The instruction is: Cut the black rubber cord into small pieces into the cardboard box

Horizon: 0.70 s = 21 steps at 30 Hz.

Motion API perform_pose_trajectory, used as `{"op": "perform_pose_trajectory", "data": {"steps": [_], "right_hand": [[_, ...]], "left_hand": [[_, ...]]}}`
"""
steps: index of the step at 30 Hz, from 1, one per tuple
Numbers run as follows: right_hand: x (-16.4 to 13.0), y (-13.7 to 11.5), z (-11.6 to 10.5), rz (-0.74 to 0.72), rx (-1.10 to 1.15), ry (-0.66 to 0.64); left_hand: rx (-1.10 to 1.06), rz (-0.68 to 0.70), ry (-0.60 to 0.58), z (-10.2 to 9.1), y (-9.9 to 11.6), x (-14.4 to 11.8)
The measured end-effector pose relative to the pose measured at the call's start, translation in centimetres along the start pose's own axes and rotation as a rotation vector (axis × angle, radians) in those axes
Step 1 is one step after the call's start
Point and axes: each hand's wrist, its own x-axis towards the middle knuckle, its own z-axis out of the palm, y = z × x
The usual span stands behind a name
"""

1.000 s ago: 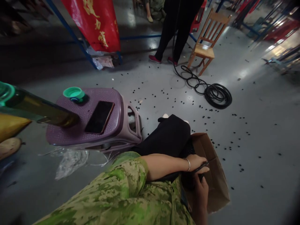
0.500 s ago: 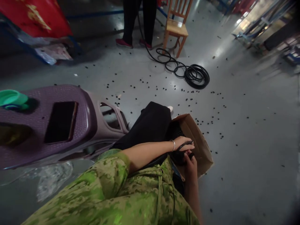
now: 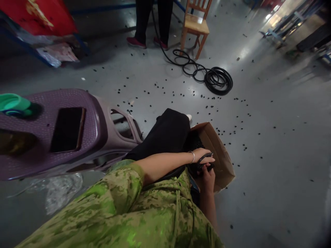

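My left hand (image 3: 203, 155), with a silver bracelet at its wrist, is closed around a thin black loop (image 3: 204, 157) that curves across its fingers. Just below it, my right hand (image 3: 208, 176) pinches a small black piece (image 3: 210, 167), whose exact kind is too dark to make out. The fingertips of both hands nearly meet. They are over an open cardboard box (image 3: 221, 155), which stands by my knee. Small black parts (image 3: 196, 143) lie in its shaded inside, partly hidden by my left hand and leg.
On my left a purple plastic stool (image 3: 90, 131) bears a phone (image 3: 67, 129) and a green cup (image 3: 15, 105). Small black rings are scattered over the floor. Ahead are a coiled black hose (image 3: 219, 81), a wooden chair (image 3: 196, 26) and a standing person's legs (image 3: 141, 24).
The view has shifted slightly. Both hands stay together over the box, with only a small change in the fingers and in the tilt of the black loop.
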Motion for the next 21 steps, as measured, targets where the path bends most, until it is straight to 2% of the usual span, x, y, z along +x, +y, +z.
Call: {"op": "perform_pose_trajectory", "data": {"steps": [7, 13, 21], "right_hand": [[0.1, 1.1, 0.8, 0.027, 0.317, 0.011], [0.1, 0.6, 1.5, -0.009, 0.363, 0.016], [0.2, 0.2, 2.0, -0.009, 0.401, 0.052]], "left_hand": [[-0.068, 0.063, -0.047, -0.2, 0.0, -0.1], [-0.168, 0.071, -0.076, -0.3, 0.2, -0.4], [-0.401, -0.008, -0.122, -0.4, 0.7, -0.6]]}}
